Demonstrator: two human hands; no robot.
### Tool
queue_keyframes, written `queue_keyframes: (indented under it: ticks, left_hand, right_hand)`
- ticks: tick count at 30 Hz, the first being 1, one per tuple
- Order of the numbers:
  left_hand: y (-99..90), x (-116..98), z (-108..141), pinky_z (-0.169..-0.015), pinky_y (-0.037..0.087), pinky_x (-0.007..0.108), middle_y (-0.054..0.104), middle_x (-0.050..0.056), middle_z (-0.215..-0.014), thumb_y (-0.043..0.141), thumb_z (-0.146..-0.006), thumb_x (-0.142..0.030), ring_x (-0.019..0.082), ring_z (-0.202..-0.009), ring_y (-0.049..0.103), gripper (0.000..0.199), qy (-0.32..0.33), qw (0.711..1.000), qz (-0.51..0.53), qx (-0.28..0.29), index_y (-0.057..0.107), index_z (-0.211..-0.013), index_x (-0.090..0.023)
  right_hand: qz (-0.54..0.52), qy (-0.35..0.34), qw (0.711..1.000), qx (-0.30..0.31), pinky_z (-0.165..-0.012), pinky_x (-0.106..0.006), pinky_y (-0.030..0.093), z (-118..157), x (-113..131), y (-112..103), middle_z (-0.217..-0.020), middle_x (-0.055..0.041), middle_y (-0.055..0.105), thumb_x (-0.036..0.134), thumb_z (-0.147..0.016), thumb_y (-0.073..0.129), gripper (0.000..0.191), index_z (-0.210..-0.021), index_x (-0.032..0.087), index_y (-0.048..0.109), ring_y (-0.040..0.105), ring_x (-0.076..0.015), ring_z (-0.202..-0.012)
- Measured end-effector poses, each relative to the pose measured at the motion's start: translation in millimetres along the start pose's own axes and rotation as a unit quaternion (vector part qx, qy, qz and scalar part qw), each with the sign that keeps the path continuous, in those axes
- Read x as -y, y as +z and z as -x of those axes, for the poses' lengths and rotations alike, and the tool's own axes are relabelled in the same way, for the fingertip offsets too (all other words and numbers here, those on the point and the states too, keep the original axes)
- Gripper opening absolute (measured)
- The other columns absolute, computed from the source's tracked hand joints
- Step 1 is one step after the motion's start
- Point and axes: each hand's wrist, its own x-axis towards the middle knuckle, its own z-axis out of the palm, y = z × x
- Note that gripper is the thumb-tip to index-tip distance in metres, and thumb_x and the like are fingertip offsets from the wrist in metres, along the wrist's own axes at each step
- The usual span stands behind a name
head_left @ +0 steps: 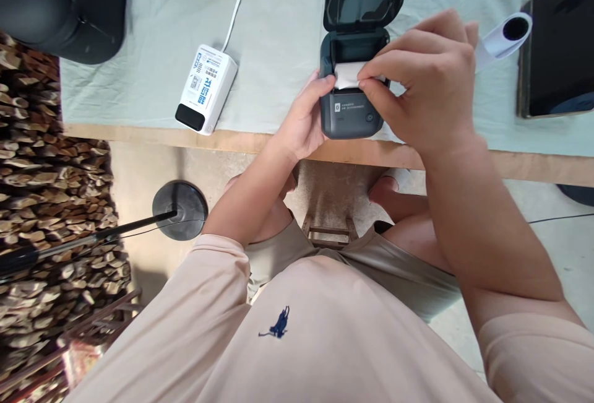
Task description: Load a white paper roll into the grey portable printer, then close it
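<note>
While the left hand (304, 121) grips the dark device (350, 119) by its left side, thumb up near the bay, the right hand (434, 87) pinches the white roll (346, 75) between thumb and forefinger. Roll lies crosswise in the open bay, between the two hands; lid (361, 5) stands open just beyond them. Device sits at the near edge of the counter (257, 138), on a pale cloth (160, 50). Step in hand looks like handling the roll at the bay; can't tell from this angle whether it's fully seated or which way it's moving. Next move, my read: level pinch, device held firm, fingers kept out of the lid's path. Off to the left of the left hand: white power bank (204, 90) with a short cable (235, 13). Right of the right hand: curled white strip (499, 44), with the phone (559, 53) just beside it.
</note>
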Motion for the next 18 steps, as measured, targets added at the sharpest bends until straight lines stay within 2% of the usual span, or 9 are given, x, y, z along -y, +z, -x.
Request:
queue_keyframes:
  ticks: [3, 6, 10, 12, 14, 16, 18]
  left_hand:
    - [0.2, 0, 0, -0.107, 0.067, 0.038, 0.083, 0.007, -0.087, 0.050, -0.114, -0.033, 0.028, -0.122, 0.084, 0.028, 0.007, 1.000, 0.009, 0.001, 0.074, -0.101, -0.025]
    - [-0.5, 0, 1, -0.100, 0.067, 0.036, 0.085, 0.006, -0.091, 0.063, -0.112, -0.037, 0.027, -0.116, 0.085, 0.019, 0.003, 1.000, 0.014, -0.015, 0.075, -0.109, -0.023]
    - [-2.2, 0, 2, -0.083, 0.063, 0.032, 0.081, -0.001, -0.082, 0.075, -0.103, -0.027, 0.021, -0.092, 0.080, 0.006, 0.000, 0.999, -0.005, -0.047, 0.075, -0.108, -0.025]
    - [-3.3, 0, 2, -0.079, 0.061, 0.031, 0.079, -0.002, -0.082, 0.076, -0.100, -0.021, 0.018, -0.082, 0.075, 0.006, 0.016, 0.999, -0.020, -0.044, 0.074, -0.105, -0.024]
    - [-4.6, 2, 1, -0.080, 0.064, 0.031, 0.080, -0.002, -0.088, 0.077, -0.099, -0.022, 0.017, -0.083, 0.076, 0.010, 0.030, 0.998, -0.039, -0.039, 0.073, -0.108, -0.023]
    - [-6.2, 4, 0, -0.085, 0.067, 0.032, 0.081, -0.002, -0.092, 0.078, -0.097, -0.023, 0.019, -0.091, 0.082, 0.017, 0.038, 0.996, -0.065, -0.044, 0.071, -0.112, -0.022]
    - [-7.7, 5, 0, -0.094, 0.070, 0.035, 0.081, -0.002, -0.096, 0.080, -0.093, -0.020, 0.022, -0.104, 0.086, 0.025, 0.032, 0.995, -0.085, -0.047, 0.070, -0.116, -0.021]
  right_hand:
    - [-0.021, -0.015, 0.999, -0.036, -0.105, -0.064, 0.052, 2, 0, 3, -0.103, -0.0020, 0.084, 0.041, -0.111, 0.062, 0.029, -0.092, 0.031, 0.081, 0.071, -0.0355, -0.117]
    - [-0.074, -0.037, 0.995, -0.046, -0.106, -0.061, 0.054, 4, 0, 6, -0.100, -0.0025, 0.082, 0.041, -0.113, 0.059, 0.032, -0.090, 0.033, 0.080, 0.071, -0.0342, -0.118]
    - [-0.135, -0.051, 0.989, -0.030, -0.105, -0.058, 0.055, 6, 3, 9, -0.097, -0.0037, 0.081, 0.045, -0.111, 0.063, 0.031, -0.086, 0.033, 0.078, 0.070, -0.0340, -0.119]
    - [-0.109, -0.054, 0.991, -0.062, -0.106, -0.059, 0.054, 6, 3, 11, -0.097, -0.0032, 0.083, 0.047, -0.109, 0.063, 0.032, -0.085, 0.032, 0.078, 0.072, -0.0332, -0.118]
    - [-0.102, -0.074, 0.983, -0.133, -0.102, -0.057, 0.056, 5, 0, 13, -0.097, -0.0028, 0.084, 0.047, -0.108, 0.060, 0.034, -0.086, 0.029, 0.079, 0.075, -0.0311, -0.112]
    - [-0.129, -0.095, 0.967, -0.199, -0.094, -0.053, 0.056, 3, -6, 14, -0.093, -0.0016, 0.084, 0.044, -0.108, 0.062, 0.033, -0.085, 0.026, 0.078, 0.078, -0.0269, -0.098]
    - [-0.152, -0.106, 0.958, -0.218, -0.090, -0.049, 0.056, 0, -14, 13, -0.091, 0.0000, 0.085, 0.040, -0.108, 0.066, 0.029, -0.086, 0.024, 0.077, 0.078, -0.0231, -0.087]
